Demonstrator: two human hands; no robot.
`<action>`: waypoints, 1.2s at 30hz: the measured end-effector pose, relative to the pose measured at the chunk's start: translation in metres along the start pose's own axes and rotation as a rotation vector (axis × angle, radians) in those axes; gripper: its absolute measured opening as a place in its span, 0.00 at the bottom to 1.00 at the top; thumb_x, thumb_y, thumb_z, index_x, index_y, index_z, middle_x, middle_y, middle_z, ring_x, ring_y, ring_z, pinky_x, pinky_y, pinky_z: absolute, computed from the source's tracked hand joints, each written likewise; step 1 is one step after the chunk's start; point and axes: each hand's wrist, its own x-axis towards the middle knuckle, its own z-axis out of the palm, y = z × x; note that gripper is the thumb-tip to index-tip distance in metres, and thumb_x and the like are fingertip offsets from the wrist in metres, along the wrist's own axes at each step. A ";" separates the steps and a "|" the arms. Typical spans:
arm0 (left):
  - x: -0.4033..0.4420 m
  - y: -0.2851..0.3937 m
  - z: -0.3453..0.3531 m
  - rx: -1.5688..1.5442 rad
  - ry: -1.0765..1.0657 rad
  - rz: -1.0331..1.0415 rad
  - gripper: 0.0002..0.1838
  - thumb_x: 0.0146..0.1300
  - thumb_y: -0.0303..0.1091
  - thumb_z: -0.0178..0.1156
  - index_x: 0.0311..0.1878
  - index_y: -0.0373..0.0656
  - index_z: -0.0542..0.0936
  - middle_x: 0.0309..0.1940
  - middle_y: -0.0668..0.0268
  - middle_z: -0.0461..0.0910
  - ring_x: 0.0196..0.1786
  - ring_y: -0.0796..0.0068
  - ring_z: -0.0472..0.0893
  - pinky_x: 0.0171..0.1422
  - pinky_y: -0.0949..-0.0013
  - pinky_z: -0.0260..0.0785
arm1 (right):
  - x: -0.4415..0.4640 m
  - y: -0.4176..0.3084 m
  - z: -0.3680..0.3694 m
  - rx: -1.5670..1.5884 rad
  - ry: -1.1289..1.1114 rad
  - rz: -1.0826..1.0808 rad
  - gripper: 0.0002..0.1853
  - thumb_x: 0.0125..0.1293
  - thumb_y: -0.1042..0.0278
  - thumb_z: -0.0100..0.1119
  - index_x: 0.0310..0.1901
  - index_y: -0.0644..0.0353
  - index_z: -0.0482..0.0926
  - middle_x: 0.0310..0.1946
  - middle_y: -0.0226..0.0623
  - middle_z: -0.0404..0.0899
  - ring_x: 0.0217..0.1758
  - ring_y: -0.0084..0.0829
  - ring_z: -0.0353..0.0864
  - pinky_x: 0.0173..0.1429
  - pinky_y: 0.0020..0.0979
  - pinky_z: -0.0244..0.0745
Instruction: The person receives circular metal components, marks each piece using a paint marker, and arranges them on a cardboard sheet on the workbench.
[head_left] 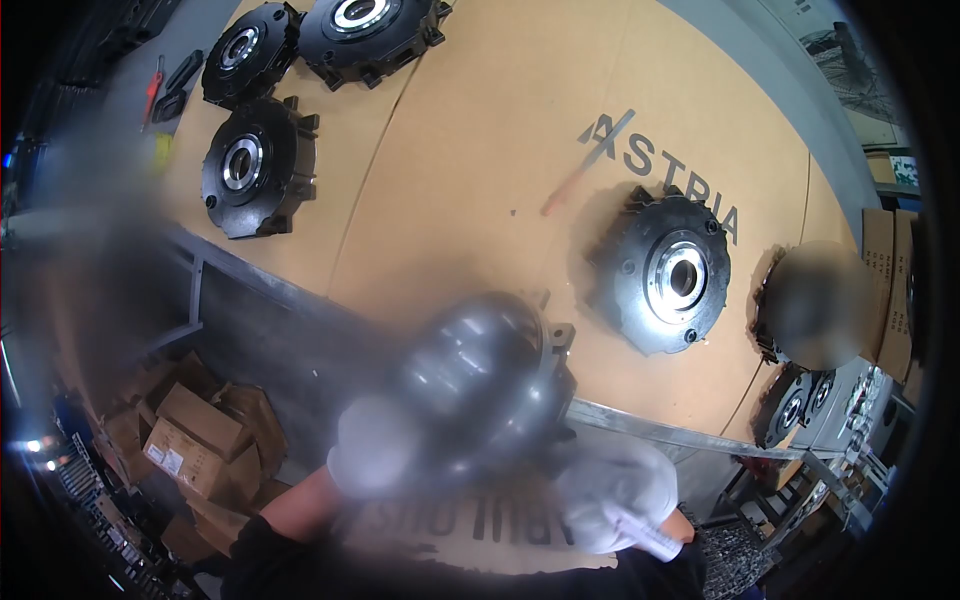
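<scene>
Low in the middle of the head view, a dark rounded metal housing (470, 370) is blurred at the table's near edge. My left hand (377, 447), in a white glove, is at its lower left side. My right hand (617, 497), also white-gloved, is at its lower right. Blur hides the fingers of both hands, so their grip cannot be made out. Beyond the housing, a black notched housing with a bright metal ring (665, 272) lies on the cardboard-covered table (450, 190). A screwdriver with an orange handle (565, 190) lies near the printed letters.
Similar black housings stand at the upper left (240, 165) and the right edge (790, 400). A red-handled tool (153, 92) lies at the far left. Cardboard boxes (200, 440) are on the floor at lower left. A blurred dark round shape (820, 305) is at the right.
</scene>
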 end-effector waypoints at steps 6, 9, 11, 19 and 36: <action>0.005 0.005 0.000 0.036 0.000 -0.028 0.17 0.31 0.37 0.64 0.28 0.44 0.73 0.20 0.66 0.71 0.22 0.65 0.72 0.27 0.65 0.62 | 0.017 -0.002 0.017 -0.209 0.132 -0.671 0.05 0.57 0.73 0.54 0.33 0.66 0.72 0.28 0.39 0.75 0.29 0.28 0.76 0.32 0.25 0.71; 0.003 0.003 0.001 -0.024 -0.014 -0.074 0.13 0.30 0.36 0.64 0.23 0.45 0.74 0.18 0.67 0.71 0.21 0.65 0.72 0.27 0.65 0.62 | 0.021 -0.003 0.013 -0.085 0.122 -0.567 0.10 0.56 0.66 0.59 0.35 0.61 0.71 0.30 0.43 0.74 0.32 0.36 0.77 0.37 0.34 0.73; 0.004 0.003 0.001 -0.119 -0.107 -0.166 0.10 0.30 0.35 0.63 0.20 0.45 0.74 0.16 0.67 0.70 0.20 0.64 0.71 0.28 0.66 0.62 | 0.022 -0.003 0.013 0.117 0.082 -0.459 0.12 0.56 0.65 0.59 0.38 0.60 0.70 0.31 0.45 0.74 0.32 0.37 0.77 0.37 0.34 0.73; -0.001 0.000 0.002 0.008 0.058 -0.045 0.11 0.34 0.35 0.62 0.23 0.45 0.73 0.18 0.67 0.69 0.21 0.65 0.71 0.28 0.66 0.62 | 0.024 0.005 0.011 -0.193 0.034 -0.741 0.12 0.56 0.66 0.57 0.30 0.63 0.66 0.27 0.44 0.71 0.30 0.35 0.72 0.35 0.31 0.69; 0.030 0.019 -0.028 -0.033 0.134 -0.427 0.21 0.33 0.34 0.71 0.28 0.37 0.70 0.23 0.62 0.75 0.24 0.72 0.76 0.31 0.72 0.68 | 0.026 -0.021 0.003 0.569 0.032 -0.782 0.14 0.60 0.59 0.54 0.40 0.62 0.69 0.24 0.42 0.74 0.25 0.32 0.76 0.30 0.31 0.73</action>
